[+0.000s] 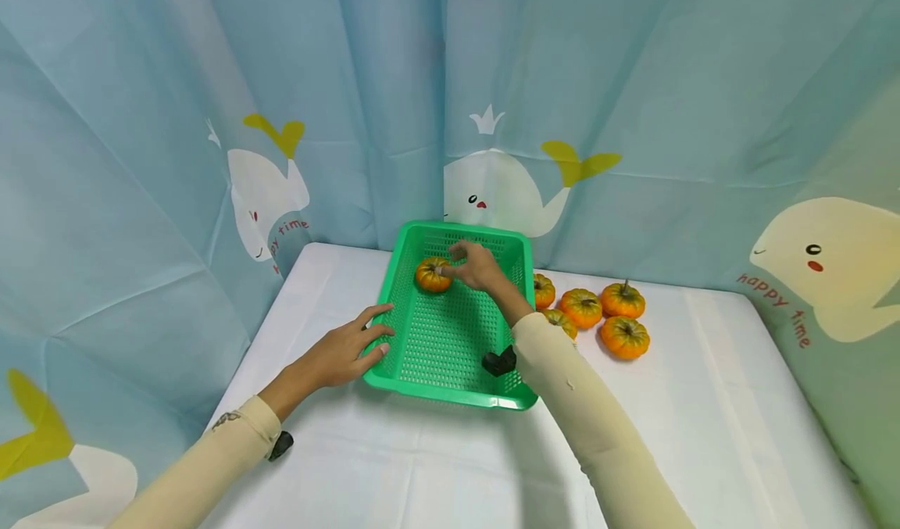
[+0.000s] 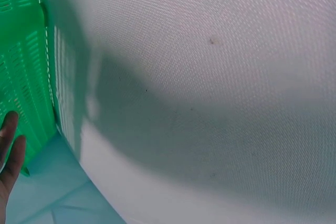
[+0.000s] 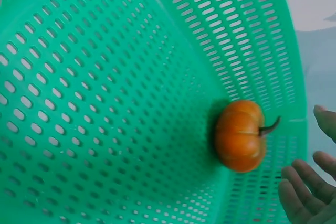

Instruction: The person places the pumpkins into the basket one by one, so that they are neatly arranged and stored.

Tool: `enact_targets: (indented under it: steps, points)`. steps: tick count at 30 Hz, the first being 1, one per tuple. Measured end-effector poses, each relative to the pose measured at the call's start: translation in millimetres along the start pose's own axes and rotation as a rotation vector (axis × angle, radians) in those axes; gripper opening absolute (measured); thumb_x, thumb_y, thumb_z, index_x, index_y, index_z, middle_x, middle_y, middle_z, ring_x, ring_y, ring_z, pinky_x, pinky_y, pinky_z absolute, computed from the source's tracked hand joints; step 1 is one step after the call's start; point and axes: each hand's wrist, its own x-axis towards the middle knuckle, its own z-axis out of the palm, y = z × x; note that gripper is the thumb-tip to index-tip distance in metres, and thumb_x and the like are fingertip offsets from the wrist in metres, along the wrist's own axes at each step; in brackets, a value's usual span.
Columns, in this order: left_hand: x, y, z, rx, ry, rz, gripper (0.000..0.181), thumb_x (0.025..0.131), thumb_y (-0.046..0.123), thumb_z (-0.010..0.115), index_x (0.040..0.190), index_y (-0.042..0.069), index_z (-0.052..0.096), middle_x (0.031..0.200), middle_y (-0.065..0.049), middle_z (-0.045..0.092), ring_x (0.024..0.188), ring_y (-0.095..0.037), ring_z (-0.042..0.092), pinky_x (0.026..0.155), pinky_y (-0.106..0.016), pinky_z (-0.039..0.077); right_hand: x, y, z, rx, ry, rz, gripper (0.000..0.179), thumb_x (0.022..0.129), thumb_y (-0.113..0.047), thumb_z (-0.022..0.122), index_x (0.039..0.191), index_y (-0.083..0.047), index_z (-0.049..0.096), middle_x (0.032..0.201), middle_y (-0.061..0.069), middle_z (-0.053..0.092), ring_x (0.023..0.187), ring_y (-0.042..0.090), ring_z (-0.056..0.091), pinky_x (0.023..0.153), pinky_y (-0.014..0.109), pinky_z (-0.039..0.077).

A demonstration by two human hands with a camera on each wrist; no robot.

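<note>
By the left grip, fingers extended, the left rim of a green basket is touched, its long axis laid near-to-far. Inside, far left, a pumpkin is set stem upward; just right, the empty right grip is spread.

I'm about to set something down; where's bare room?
Free: white table before the green basket; table between the pumpkin cluster and right curtain; the basket's near-left floor. Crowded: around the right hand and lone pumpkin inside; the cluster's strip beside the basket.
</note>
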Motion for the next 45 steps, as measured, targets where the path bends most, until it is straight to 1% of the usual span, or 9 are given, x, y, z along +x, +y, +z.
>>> enact_targets:
  steps: [4, 10, 14, 21, 25, 30, 34, 39, 45]
  points:
    - [-1.0, 0.5, -0.8, -0.005, 0.001, 0.001, 0.035, 0.105, 0.033, 0.051, 0.129, 0.012, 0.064, 0.16, -0.008, 0.034, 0.111, -0.026, 0.067, 0.084, -0.044, 0.055, -8.6, -8, -7, 0.016, 0.012, -0.049, 0.059, 0.092, -0.033, 0.074, 0.138, -0.001, 0.055, 0.135, 0.018, 0.06, 0.124, 0.037, 0.058, 0.102, 0.05, 0.048]
    - [-1.2, 0.8, -0.7, -0.009, 0.006, 0.008, 0.035, 0.105, 0.033, 0.051, 0.128, 0.012, 0.065, 0.16, -0.008, 0.035, 0.111, -0.025, 0.067, 0.083, -0.043, 0.055, -25.3, -15, -19, 0.064, 0.044, -0.117, 0.052, 0.092, -0.028, 0.075, 0.135, -0.003, 0.059, 0.133, 0.018, 0.062, 0.116, 0.036, 0.065, 0.093, 0.047, 0.054]
    - [-1.5, 0.8, -0.8, -0.009, 0.006, 0.01, 0.035, 0.105, 0.034, 0.05, 0.128, 0.012, 0.064, 0.16, -0.008, 0.034, 0.11, -0.025, 0.067, 0.083, -0.044, 0.055, -37.5, -18, -27, 0.085, 0.066, -0.147, 0.047, 0.091, -0.026, 0.076, 0.131, -0.006, 0.061, 0.132, 0.019, 0.063, 0.116, 0.038, 0.064, 0.091, 0.047, 0.055]
    - [-2.0, -0.9, 0.8, -0.007, 0.007, 0.016, 0.035, 0.106, 0.034, 0.05, 0.129, 0.012, 0.064, 0.161, -0.008, 0.034, 0.112, -0.026, 0.066, 0.084, -0.044, 0.055, -62.6, -18, -37, 0.073, 0.084, -0.184, 0.046, 0.091, -0.026, 0.077, 0.13, -0.007, 0.061, 0.131, 0.015, 0.064, 0.115, 0.035, 0.065, 0.09, 0.046, 0.055]
    - [-2.0, -0.3, 0.5, -0.008, 0.007, 0.015, 0.035, 0.106, 0.034, 0.05, 0.129, 0.012, 0.065, 0.161, -0.007, 0.034, 0.113, -0.027, 0.066, 0.085, -0.045, 0.055, -77.2, -12, -39, 0.067, 0.087, -0.199, 0.044, 0.09, -0.026, 0.077, 0.128, -0.008, 0.062, 0.129, 0.013, 0.065, 0.113, 0.034, 0.066, 0.089, 0.047, 0.056]
    - [-1.8, 1.0, 0.0, -0.003, 0.018, 0.025, 0.035, 0.106, 0.033, 0.05, 0.128, 0.011, 0.065, 0.16, -0.008, 0.035, 0.113, -0.027, 0.066, 0.085, -0.044, 0.055, -96.9, -1, -40, 0.072, 0.096, -0.214, 0.043, 0.091, -0.027, 0.076, 0.127, -0.007, 0.062, 0.129, 0.015, 0.064, 0.111, 0.035, 0.066, 0.087, 0.046, 0.057]
    - [-2.7, 1.6, -0.2, -0.001, 0.023, 0.026, 0.034, 0.105, 0.033, 0.051, 0.128, 0.011, 0.065, 0.16, -0.008, 0.035, 0.113, -0.027, 0.066, 0.086, -0.045, 0.055, -111.6, 7, -40, 0.078, 0.122, -0.216, 0.042, 0.091, -0.025, 0.076, 0.126, -0.006, 0.063, 0.127, 0.016, 0.065, 0.108, 0.038, 0.067, 0.087, 0.046, 0.057]
    - [-2.8, 1.3, 0.4, 0.009, 0.018, 0.023, 0.035, 0.106, 0.033, 0.05, 0.128, 0.011, 0.065, 0.16, -0.008, 0.035, 0.113, -0.026, 0.066, 0.085, -0.044, 0.055, -126.3, 20, -42, 0.085, 0.166, -0.255, 0.039, 0.09, -0.019, 0.077, 0.123, -0.002, 0.064, 0.123, 0.019, 0.066, 0.104, 0.039, 0.068, 0.086, 0.049, 0.057]
    - [-1.8, 1.6, -0.4, -0.001, 0.01, 0.019, 0.035, 0.105, 0.034, 0.05, 0.128, 0.011, 0.065, 0.16, -0.008, 0.034, 0.113, -0.026, 0.066, 0.085, -0.044, 0.056, -144.2, 41, -48, 0.075, 0.146, -0.251, 0.038, 0.093, -0.02, 0.074, 0.125, -0.003, 0.063, 0.124, 0.017, 0.066, 0.103, 0.036, 0.068, 0.084, 0.046, 0.058]
